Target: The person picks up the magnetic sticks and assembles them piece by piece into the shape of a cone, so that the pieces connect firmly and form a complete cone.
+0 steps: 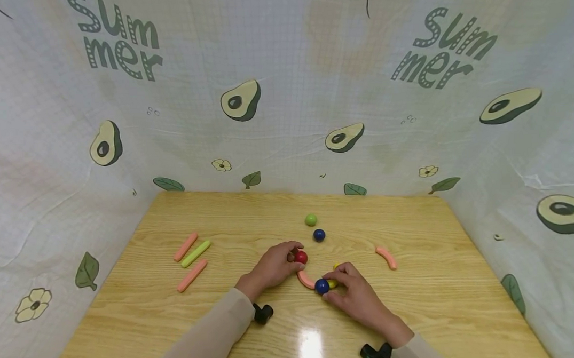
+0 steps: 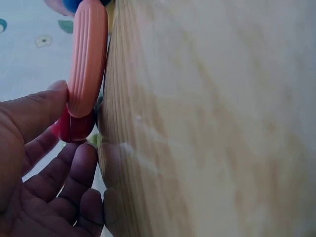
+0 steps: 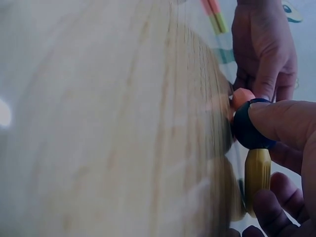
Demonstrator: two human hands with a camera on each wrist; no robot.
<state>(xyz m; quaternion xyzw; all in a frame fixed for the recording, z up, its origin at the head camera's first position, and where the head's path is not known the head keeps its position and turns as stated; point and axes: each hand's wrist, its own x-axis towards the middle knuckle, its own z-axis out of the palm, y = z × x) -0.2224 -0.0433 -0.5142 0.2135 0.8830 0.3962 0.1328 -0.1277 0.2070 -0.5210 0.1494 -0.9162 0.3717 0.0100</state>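
Note:
My left hand [image 1: 273, 264] pinches a red ball [image 1: 301, 257] between thumb and fingers. A curved salmon-pink stick [image 1: 306, 280] runs from that ball to a blue ball [image 1: 322, 286]; the left wrist view shows the stick [image 2: 89, 59] meeting the red ball [image 2: 74, 123]. My right hand [image 1: 353, 295] pinches the blue ball, its thumb lying on the ball in the right wrist view. A yellow stick [image 3: 257, 170] meets the blue ball [image 3: 249, 126] on the other side, near the right fingers, which partly hide it in the head view.
Beyond the hands lie a second blue ball [image 1: 319, 235] and a green ball [image 1: 310, 219]. Another curved pink stick [image 1: 386, 258] is at the right. On the left are two straight pink sticks [image 1: 192, 275] and a yellow-green stick [image 1: 196, 254]. A patterned cloth [image 1: 285, 147] surrounds the wooden table [image 1: 250, 223].

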